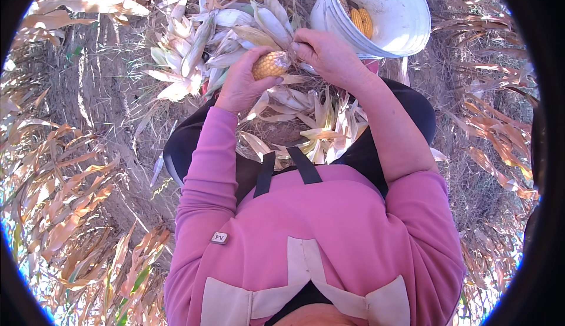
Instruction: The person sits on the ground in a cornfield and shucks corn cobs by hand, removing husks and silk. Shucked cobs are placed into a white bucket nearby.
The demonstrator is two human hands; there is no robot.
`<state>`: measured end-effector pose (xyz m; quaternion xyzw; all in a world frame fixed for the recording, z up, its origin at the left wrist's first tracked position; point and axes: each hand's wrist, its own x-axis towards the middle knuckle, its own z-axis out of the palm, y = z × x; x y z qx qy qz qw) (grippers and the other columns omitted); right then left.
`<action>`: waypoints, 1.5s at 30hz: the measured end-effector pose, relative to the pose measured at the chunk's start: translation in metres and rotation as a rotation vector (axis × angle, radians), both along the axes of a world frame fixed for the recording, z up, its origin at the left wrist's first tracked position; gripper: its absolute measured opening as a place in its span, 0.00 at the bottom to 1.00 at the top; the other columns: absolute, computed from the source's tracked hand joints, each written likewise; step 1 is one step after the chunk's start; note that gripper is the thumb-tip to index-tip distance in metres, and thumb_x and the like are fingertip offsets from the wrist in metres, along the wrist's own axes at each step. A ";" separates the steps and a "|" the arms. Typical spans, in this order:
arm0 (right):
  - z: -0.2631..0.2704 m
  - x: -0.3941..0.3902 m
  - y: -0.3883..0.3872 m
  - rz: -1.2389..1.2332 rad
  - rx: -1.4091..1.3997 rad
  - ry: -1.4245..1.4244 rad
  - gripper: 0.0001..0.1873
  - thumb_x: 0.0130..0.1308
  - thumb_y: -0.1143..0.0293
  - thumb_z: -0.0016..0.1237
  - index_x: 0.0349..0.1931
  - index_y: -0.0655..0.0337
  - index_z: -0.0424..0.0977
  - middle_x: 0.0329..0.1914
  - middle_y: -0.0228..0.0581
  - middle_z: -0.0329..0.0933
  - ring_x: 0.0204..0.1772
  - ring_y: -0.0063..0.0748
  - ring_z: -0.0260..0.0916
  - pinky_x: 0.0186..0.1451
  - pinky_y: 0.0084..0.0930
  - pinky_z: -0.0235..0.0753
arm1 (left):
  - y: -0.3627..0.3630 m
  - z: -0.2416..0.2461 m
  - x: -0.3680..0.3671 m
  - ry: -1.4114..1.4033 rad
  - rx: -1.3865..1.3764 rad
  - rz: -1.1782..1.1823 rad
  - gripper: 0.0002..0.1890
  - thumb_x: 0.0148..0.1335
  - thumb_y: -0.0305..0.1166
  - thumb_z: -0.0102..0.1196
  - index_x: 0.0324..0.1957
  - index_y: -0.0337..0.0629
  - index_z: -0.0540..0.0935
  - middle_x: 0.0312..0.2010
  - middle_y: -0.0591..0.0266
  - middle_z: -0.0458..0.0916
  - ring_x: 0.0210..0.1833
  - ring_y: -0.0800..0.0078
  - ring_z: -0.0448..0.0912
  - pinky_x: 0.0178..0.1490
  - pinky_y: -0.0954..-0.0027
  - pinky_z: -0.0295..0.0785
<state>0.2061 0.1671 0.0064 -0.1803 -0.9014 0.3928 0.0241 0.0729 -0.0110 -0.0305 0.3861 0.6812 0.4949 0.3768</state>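
My left hand (245, 78) is wrapped around a husked ear of yellow corn (270, 65), whose pale end points to the right. Just past that end is my right hand (329, 56), its fingers curled in and its thumb near the forefinger. Whether a thin strand of silk or husk lies between them is too small to tell. Beyond both hands spreads a heap of pale corn husks and ears in the husk (229, 30). At the far right of it a white plastic bucket (393, 23) tilts towards me, with several husked yellow ears (362, 21) inside.
Loose dry husks (324, 127) lie on the soil between my bent legs (410, 109). Dry corn stalks and leaves (66, 193) line the left side, and more dry leaves (499, 140) line the right. Dry grass and bare soil (119, 83) lie between.
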 end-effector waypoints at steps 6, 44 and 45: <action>-0.009 -0.001 -0.002 -0.024 -0.155 0.195 0.08 0.65 0.71 0.51 0.40 0.66 0.74 0.30 0.43 0.77 0.34 0.40 0.76 0.40 0.29 0.74 | -0.001 -0.007 -0.004 0.224 0.017 0.023 0.30 0.48 0.24 0.70 0.56 0.40 0.74 0.47 0.60 0.77 0.51 0.73 0.76 0.56 0.72 0.71; -0.009 -0.002 -0.004 -0.091 -0.263 0.230 0.07 0.65 0.73 0.51 0.41 0.65 0.75 0.27 0.40 0.75 0.30 0.23 0.71 0.36 0.21 0.71 | 0.004 -0.009 0.000 0.109 0.060 0.161 0.30 0.52 0.23 0.67 0.57 0.39 0.69 0.51 0.59 0.75 0.55 0.72 0.74 0.61 0.70 0.68; -0.008 -0.003 -0.006 -0.079 -0.306 0.255 0.08 0.65 0.73 0.52 0.42 0.64 0.75 0.27 0.39 0.75 0.30 0.21 0.71 0.35 0.20 0.71 | 0.003 -0.009 0.000 0.122 0.045 0.158 0.30 0.52 0.23 0.67 0.57 0.39 0.69 0.51 0.59 0.75 0.55 0.72 0.74 0.61 0.70 0.68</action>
